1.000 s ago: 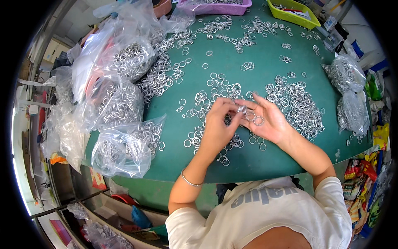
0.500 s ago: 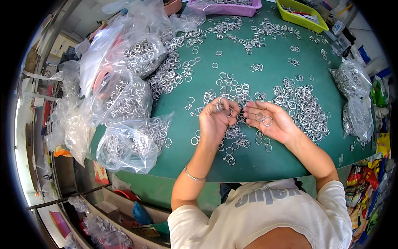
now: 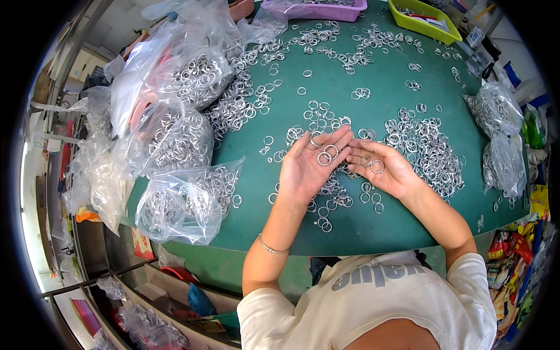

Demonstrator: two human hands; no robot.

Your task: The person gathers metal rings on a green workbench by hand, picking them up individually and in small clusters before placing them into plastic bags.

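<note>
My left hand (image 3: 306, 166) is turned palm up with its fingers stretched out. A linked pair of silver metal rings (image 3: 328, 154) lies across its fingers, and another ring sits near the thumb. Close beside it, my right hand (image 3: 392, 173) is also palm up, fingers slightly curled, carrying two silver rings (image 3: 371, 164) on them. The fingertips of both hands nearly meet. Beneath and around the hands spreads a loose pile of similar rings (image 3: 333, 201), partly hidden by the fingers. A larger heap of rings (image 3: 429, 149) lies just right of my right hand.
Clear plastic bags of rings (image 3: 181, 140) line the left side of the green table (image 3: 274, 230), with more bags (image 3: 501, 146) at the right edge. A purple tray (image 3: 318, 13) and a yellow-green tray (image 3: 423, 26) stand at the back. Smaller ring groups (image 3: 361, 93) are scattered between.
My left hand has opened from a curled grip and turned its palm up, exposing the rings on its fingers. My right hand has stayed nearly in place, fingers slightly more curled.
</note>
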